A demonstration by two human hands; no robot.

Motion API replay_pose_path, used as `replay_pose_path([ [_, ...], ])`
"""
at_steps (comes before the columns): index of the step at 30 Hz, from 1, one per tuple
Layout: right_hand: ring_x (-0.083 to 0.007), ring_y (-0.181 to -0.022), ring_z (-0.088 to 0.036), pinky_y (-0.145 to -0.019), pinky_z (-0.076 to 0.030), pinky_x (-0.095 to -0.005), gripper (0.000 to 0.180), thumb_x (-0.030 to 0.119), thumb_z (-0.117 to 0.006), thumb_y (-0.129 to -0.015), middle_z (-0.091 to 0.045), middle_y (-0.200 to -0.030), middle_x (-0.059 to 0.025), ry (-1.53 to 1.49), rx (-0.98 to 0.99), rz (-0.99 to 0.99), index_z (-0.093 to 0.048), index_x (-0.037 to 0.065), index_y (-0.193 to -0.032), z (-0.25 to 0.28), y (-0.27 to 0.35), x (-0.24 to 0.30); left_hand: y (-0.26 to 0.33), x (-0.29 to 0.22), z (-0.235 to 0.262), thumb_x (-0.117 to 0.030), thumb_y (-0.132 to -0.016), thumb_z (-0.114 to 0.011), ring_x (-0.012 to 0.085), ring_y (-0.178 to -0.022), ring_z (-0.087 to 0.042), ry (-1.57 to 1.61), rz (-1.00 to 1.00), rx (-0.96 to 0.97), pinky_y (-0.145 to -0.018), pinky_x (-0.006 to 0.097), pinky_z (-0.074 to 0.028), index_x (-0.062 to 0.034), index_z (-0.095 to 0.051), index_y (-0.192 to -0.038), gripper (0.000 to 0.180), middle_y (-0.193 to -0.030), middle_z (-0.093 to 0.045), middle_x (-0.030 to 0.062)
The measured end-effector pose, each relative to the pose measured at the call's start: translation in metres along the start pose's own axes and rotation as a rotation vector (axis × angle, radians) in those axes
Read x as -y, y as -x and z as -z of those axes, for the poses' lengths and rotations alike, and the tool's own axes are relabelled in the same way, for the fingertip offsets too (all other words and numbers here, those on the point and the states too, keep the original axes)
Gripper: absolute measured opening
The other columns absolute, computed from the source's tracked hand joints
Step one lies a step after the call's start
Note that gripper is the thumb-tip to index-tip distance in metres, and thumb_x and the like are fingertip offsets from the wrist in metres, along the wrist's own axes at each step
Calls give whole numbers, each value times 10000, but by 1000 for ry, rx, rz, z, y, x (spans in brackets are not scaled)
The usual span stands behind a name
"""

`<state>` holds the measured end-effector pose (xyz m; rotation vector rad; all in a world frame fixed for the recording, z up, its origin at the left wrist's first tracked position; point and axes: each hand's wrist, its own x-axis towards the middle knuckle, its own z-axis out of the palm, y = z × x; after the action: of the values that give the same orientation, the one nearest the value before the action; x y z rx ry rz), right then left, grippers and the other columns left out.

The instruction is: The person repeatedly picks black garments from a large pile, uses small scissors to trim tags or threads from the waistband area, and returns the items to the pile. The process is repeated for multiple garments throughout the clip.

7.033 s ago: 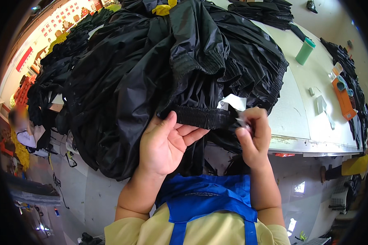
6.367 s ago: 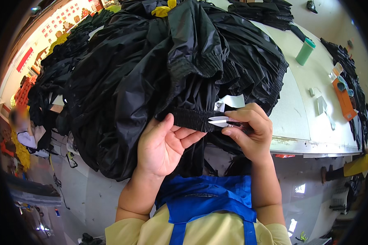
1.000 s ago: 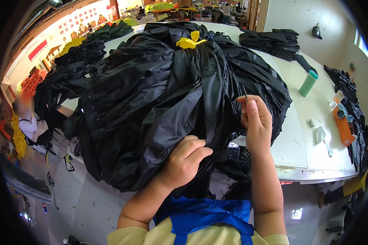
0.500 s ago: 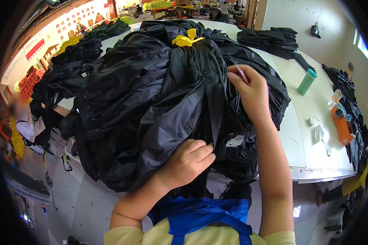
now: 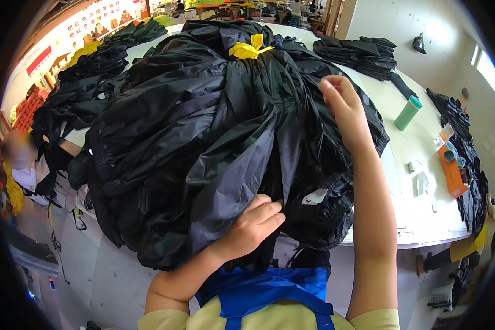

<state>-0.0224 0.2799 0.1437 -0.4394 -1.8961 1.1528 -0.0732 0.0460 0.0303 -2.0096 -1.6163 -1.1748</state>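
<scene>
A large heap of shiny black gathered fabric (image 5: 165, 137), apparently garments with elastic edges, covers the middle of the table. A yellow cloth strip (image 5: 250, 48) is tied at its far end. At the heap's near edge, my left hand (image 5: 257, 225) is closed on a fold of the black fabric. My right hand (image 5: 344, 110) is above the heap's right side, thumb and fingers pinched together. What the pinch holds, if anything, cannot be made out. A small white label or patch (image 5: 314, 197) shows on the fabric between my two hands.
The pale table (image 5: 396, 214) curves around the heap. To the right stand a green bottle (image 5: 408, 114) and an orange box (image 5: 451, 173). Folded black piles lie at the back (image 5: 357, 56) and left (image 5: 102, 69). Another person (image 5: 25, 159) is at the far left.
My right hand has lifted slightly up and to the right, away from the fabric. A thin pale thing at its fingers no longer shows. My left hand keeps its hold.
</scene>
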Motion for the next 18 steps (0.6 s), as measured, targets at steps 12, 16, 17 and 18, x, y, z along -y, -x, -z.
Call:
replay_pose_path([
  [12, -225, -670, -592, -632, -478, -314, 234, 196, -748, -749, -569, -750, -94, 621, -6, 375, -644, 1, -826, -3, 23, 14, 3, 2, -5, 14, -677, -660, 272, -869, -559, 83, 41, -43, -765, 333, -491, -2, -664, -862, 186, -934, -591, 96],
  [16, -241, -667, -612, -617, -488, -329, 235, 212, -741, -756, -580, -763, -101, 600, -44, 330, -635, 4, -790, -8, 37, 18, 4, 2, -6, 17, -678, -657, 274, -862, -559, 92, 46, -54, -761, 331, -491, 0, -664, -863, 186, -934, -591, 100],
  [17, -242, -665, -615, -613, -491, -330, 235, 213, -740, -758, -580, -763, -101, 610, -62, 331, -634, 6, -785, -9, 39, 16, 3, 1, -5, 17, -678, -656, 274, -861, -560, 90, 45, -50, -761, 331, -491, 0, -663, -863, 186, -935, -591, 101],
  [18, -242, -662, -618, -610, -493, -332, 234, 215, -739, -759, -580, -763, -100, 620, -81, 333, -633, 7, -780, -10, 40, 14, 2, 0, -5, 17, -679, -656, 274, -860, -560, 89, 44, -47, -760, 330, -490, 1, -663, -864, 185, -935, -591, 102],
])
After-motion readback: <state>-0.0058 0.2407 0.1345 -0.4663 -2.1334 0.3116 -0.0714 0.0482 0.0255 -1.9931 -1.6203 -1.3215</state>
